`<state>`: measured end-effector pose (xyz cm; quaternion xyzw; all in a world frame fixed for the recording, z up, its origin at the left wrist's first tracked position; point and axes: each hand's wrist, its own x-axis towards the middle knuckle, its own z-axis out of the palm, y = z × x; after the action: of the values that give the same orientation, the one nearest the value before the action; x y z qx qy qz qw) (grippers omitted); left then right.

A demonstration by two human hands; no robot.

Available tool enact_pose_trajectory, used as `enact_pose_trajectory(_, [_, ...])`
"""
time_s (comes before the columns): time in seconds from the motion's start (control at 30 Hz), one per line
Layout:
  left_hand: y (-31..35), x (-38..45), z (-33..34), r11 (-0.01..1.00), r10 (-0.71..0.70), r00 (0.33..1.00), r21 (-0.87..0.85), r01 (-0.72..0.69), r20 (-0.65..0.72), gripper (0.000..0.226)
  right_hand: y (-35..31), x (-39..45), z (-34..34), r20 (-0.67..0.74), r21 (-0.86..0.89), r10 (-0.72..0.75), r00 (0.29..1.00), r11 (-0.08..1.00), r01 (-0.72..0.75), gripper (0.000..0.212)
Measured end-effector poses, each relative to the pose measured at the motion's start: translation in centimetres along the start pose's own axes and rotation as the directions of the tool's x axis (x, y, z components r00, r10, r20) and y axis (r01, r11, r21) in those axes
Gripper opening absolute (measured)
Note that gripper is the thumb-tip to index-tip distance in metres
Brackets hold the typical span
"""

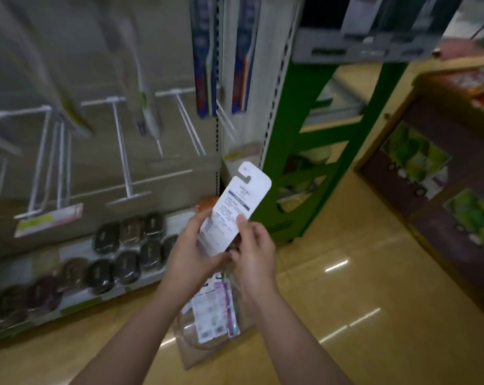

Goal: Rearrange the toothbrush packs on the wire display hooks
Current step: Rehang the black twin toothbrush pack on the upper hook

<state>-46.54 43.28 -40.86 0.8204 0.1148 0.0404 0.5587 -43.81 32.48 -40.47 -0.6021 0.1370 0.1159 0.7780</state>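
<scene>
Before the hook wall, seen from the head camera, both hands hold one toothbrush pack (236,209) tilted, its printed back facing up: the left hand (192,254) pinches its lower edge, the right hand (253,251) pinches its side with the thumb on top. It looks light, thin and bendy; hold near the hang hole to thread an empty wire hook (122,151).
</scene>
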Motion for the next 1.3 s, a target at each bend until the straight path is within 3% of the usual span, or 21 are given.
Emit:
enact_pose_trajectory(0.1, [4.6, -0.4, -1.8, 0.997, 0.064, 0.998, -0.047, -0.064, -0.003, 0.075, -4.6, -1.7, 1.1, 0.049, -0.027, -0.064, 0.997, 0.997, 0.065, 0.017])
enact_pose_trajectory(0.23, [9.2, -0.2, -4.1, 0.986, 0.145, 0.989, -0.077, -0.147, -0.021, 0.074, -9.4, -3.1, 2.4, 0.131, 0.065, -0.145, 0.981, 0.988, 0.137, 0.017])
enact_pose_trajectory(0.37, [14.1, -0.8, -7.0, 0.973, 0.184, 0.982, -0.133, -0.188, -0.043, 0.074, -14.1, -4.9, 4.5, 0.206, 0.147, -0.171, 0.963, 0.979, 0.143, 0.033])
enact_pose_trajectory(0.47, [16.9, -1.1, -9.4, 0.966, 0.203, 0.977, -0.147, -0.212, -0.073, 0.073, -17.1, -5.8, 6.2, 0.264, 0.22, -0.189, 0.946, 0.967, 0.132, 0.019])
enact_pose_trajectory(0.73, [22.5, -1.3, -16.0, 0.921, 0.205, 0.976, -0.322, -0.219, -0.08, 0.062, -22.4, -6.6, 11.0, 0.492, 0.009, -0.289, 0.821, 0.945, 0.327, 0.028])
enact_pose_trajectory(0.8, [23.9, -1.5, -16.9, 0.901, 0.201, 0.977, -0.377, -0.213, -0.072, 0.05, -23.9, -7.0, 11.9, 0.552, 0.031, -0.301, 0.777, 0.939, 0.341, 0.029])
enact_pose_trajectory(0.93, [25.9, -1.8, -18.3, 0.863, 0.12, 0.972, -0.463, -0.202, -0.202, 0.021, -26.6, -7.8, 13.4, 0.613, 0.044, -0.364, 0.701, 0.902, 0.429, 0.021])
enact_pose_trajectory(1.13, [28.0, -2.1, -20.5, 0.837, 0.105, 0.983, -0.519, -0.17, -0.153, 0.03, -29.6, -8.4, 14.8, 0.65, 0.029, -0.394, 0.65, 0.867, 0.497, 0.02])
enact_pose_trajectory(1.3, [29.0, -2.7, -22.6, 0.847, 0.179, 0.98, -0.492, -0.2, -0.091, 0.036, -31.0, -8.9, 15.4, 0.67, 0.068, -0.4, 0.625, 0.872, 0.484, 0.018])
